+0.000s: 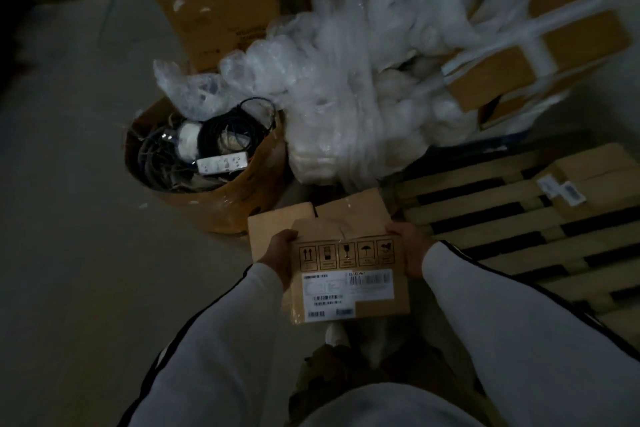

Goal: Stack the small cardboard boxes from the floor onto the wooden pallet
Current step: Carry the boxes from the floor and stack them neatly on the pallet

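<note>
Head view, cardboard box (349, 246), label (346, 291) up, arrows (307, 254) pointing away

A labelled cardboard box (346, 274) is held just beside the slatted wooden pallet (467, 185) bearing another box (599, 180).

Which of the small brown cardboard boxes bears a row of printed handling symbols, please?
The small brown cardboard box held between the left hand and right hand; the plain boxes behind it and the labelled box on the wooden pallet show none.
</note>
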A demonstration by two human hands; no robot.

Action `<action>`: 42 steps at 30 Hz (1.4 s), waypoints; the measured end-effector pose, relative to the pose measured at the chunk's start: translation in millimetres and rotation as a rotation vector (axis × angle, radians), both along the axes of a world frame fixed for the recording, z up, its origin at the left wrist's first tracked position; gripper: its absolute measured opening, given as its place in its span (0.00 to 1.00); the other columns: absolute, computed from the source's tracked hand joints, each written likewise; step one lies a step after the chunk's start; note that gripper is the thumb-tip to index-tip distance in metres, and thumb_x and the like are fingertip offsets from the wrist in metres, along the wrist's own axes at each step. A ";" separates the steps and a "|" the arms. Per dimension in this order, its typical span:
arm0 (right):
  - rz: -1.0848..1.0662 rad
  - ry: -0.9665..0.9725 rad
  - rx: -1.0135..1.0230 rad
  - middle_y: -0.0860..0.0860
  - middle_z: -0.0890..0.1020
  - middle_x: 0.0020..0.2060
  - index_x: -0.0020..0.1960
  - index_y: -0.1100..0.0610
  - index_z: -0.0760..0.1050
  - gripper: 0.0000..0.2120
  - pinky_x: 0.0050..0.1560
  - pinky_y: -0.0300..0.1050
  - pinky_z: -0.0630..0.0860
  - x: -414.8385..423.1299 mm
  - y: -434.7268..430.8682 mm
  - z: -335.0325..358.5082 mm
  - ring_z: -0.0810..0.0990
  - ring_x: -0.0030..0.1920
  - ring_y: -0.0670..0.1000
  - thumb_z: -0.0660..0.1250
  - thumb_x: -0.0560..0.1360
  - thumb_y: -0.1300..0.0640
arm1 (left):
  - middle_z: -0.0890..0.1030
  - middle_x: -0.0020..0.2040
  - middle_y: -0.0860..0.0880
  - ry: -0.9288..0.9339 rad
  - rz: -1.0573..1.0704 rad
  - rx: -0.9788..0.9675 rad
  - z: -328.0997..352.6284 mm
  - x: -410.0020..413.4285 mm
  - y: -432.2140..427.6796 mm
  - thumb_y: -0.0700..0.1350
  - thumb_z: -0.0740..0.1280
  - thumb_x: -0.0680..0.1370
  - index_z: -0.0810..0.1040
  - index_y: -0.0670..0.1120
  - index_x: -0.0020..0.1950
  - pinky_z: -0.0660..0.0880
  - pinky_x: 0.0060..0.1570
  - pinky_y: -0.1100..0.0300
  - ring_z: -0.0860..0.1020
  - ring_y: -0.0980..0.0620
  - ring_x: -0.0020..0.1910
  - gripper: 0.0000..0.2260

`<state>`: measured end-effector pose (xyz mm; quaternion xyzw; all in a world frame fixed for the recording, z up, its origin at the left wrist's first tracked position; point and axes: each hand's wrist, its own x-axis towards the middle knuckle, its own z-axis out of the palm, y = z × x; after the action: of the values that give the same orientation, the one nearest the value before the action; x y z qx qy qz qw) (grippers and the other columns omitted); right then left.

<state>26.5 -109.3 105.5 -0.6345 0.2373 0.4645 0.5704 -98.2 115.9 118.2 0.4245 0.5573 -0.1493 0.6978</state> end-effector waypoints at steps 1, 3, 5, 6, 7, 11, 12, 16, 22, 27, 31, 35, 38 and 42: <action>-0.029 -0.003 0.007 0.57 0.84 0.37 0.51 0.58 0.76 0.12 0.46 0.53 0.79 3.9 -13.0 4.0 0.82 0.41 0.58 0.63 0.79 0.49 | 0.86 0.45 0.41 -0.017 -0.018 -0.002 -0.3 8.5 -11.1 0.56 0.63 0.80 0.75 0.42 0.63 0.79 0.43 0.50 0.84 0.41 0.44 0.20; -0.128 -0.023 -0.005 0.58 0.83 0.38 0.52 0.60 0.76 0.13 0.46 0.52 0.78 17.0 -54.9 17.2 0.81 0.41 0.59 0.63 0.80 0.50 | 0.86 0.44 0.41 -0.054 -0.095 0.009 2.5 39.2 -46.3 0.55 0.63 0.79 0.76 0.42 0.62 0.78 0.42 0.51 0.83 0.42 0.42 0.20; -0.226 -0.060 -0.002 0.60 0.83 0.38 0.51 0.62 0.76 0.13 0.44 0.51 0.77 29.7 -98.5 28.7 0.80 0.41 0.59 0.62 0.80 0.51 | 0.85 0.42 0.42 -0.112 -0.163 0.029 5.1 72.0 -83.3 0.54 0.63 0.79 0.78 0.41 0.59 0.77 0.42 0.52 0.82 0.42 0.40 0.18; -0.289 -0.082 -0.005 0.60 0.84 0.37 0.52 0.62 0.77 0.13 0.43 0.51 0.77 35.6 -124.9 31.8 0.81 0.41 0.60 0.63 0.79 0.51 | 0.85 0.40 0.42 -0.134 -0.217 0.030 9.4 89.7 -105.9 0.54 0.63 0.79 0.79 0.41 0.57 0.77 0.43 0.52 0.82 0.42 0.39 0.17; -0.354 -0.106 -0.006 0.60 0.85 0.36 0.54 0.62 0.77 0.14 0.42 0.51 0.77 41.6 -154.2 35.2 0.81 0.41 0.60 0.65 0.78 0.51 | 0.85 0.38 0.42 -0.150 -0.276 0.019 13.5 108.7 -131.7 0.54 0.63 0.79 0.79 0.41 0.54 0.77 0.45 0.51 0.81 0.41 0.39 0.17; -0.551 -0.142 0.015 0.57 0.84 0.30 0.48 0.61 0.77 0.11 0.39 0.48 0.77 58.2 -245.9 48.5 0.81 0.36 0.58 0.65 0.78 0.52 | 0.86 0.38 0.42 -0.179 -0.425 -0.013 24.4 170.6 -213.4 0.55 0.63 0.79 0.79 0.43 0.53 0.77 0.46 0.50 0.82 0.41 0.41 0.16; -0.590 -0.143 0.014 0.57 0.84 0.31 0.48 0.61 0.77 0.10 0.37 0.48 0.77 61.4 -264.5 52.0 0.81 0.34 0.58 0.65 0.78 0.53 | 0.86 0.38 0.42 -0.187 -0.459 -0.009 27.3 183.6 -232.5 0.55 0.63 0.79 0.79 0.43 0.54 0.77 0.46 0.49 0.81 0.41 0.42 0.16; -0.743 -0.167 0.032 0.58 0.85 0.35 0.52 0.62 0.78 0.10 0.39 0.50 0.79 80.2 -338.7 57.1 0.82 0.37 0.59 0.65 0.78 0.54 | 0.83 0.30 0.43 -0.226 -0.601 -0.047 36.7 236.7 -314.2 0.53 0.62 0.82 0.76 0.43 0.48 0.74 0.41 0.51 0.79 0.42 0.38 0.14; -0.947 -0.141 0.034 0.62 0.86 0.43 0.59 0.63 0.78 0.15 0.43 0.54 0.82 125.3 -415.8 39.0 0.84 0.42 0.61 0.66 0.78 0.54 | 0.86 0.48 0.36 -0.210 -0.722 -0.160 16.0 331.4 -398.6 0.57 0.67 0.76 0.77 0.43 0.66 0.81 0.44 0.40 0.84 0.34 0.48 0.23; -1.104 -0.155 0.007 0.60 0.85 0.36 0.55 0.64 0.77 0.11 0.39 0.52 0.82 164.2 -480.5 6.0 0.83 0.36 0.59 0.65 0.80 0.56 | 0.86 0.51 0.37 -0.246 -0.899 -0.172 -21.3 408.1 -473.6 0.52 0.68 0.77 0.81 0.41 0.60 0.72 0.64 0.32 0.81 0.33 0.56 0.18; -1.225 -0.143 0.012 0.65 0.84 0.55 0.65 0.65 0.75 0.19 0.61 0.67 0.77 185.9 -532.3 -17.8 0.83 0.56 0.67 0.67 0.78 0.54 | 0.87 0.45 0.40 -0.282 -0.982 -0.160 -46.0 454.2 -539.2 0.51 0.65 0.80 0.82 0.42 0.57 0.79 0.55 0.41 0.84 0.37 0.48 0.14; -1.284 -0.172 -0.049 0.63 0.85 0.48 0.63 0.65 0.77 0.18 0.56 0.63 0.79 218.8 -591.5 -43.4 0.83 0.49 0.65 0.66 0.79 0.54 | 0.85 0.54 0.37 -0.214 -1.040 -0.188 -75.1 502.1 -609.2 0.54 0.65 0.78 0.81 0.42 0.61 0.77 0.60 0.37 0.82 0.33 0.57 0.19; -1.314 -0.185 -0.054 0.62 0.86 0.47 0.64 0.63 0.76 0.17 0.51 0.60 0.80 247.2 -637.5 -80.2 0.83 0.48 0.64 0.64 0.80 0.55 | 0.85 0.53 0.37 -0.210 -1.025 -0.182 -120.6 539.3 -658.8 0.50 0.66 0.77 0.80 0.42 0.62 0.75 0.62 0.33 0.82 0.33 0.56 0.18; -1.349 -0.250 -0.090 0.64 0.82 0.56 0.67 0.58 0.74 0.16 0.51 0.62 0.80 290.2 -702.2 -172.4 0.81 0.51 0.66 0.61 0.82 0.56 | 0.83 0.57 0.35 -0.238 -0.976 -0.198 -214.3 584.0 -732.6 0.46 0.67 0.76 0.79 0.43 0.62 0.73 0.64 0.32 0.80 0.33 0.58 0.16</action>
<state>316.8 -811.5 -66.8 -0.4200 0.5319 -0.0791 0.7310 485.8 -616.8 -96.1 0.5811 0.1943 -0.4604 0.6423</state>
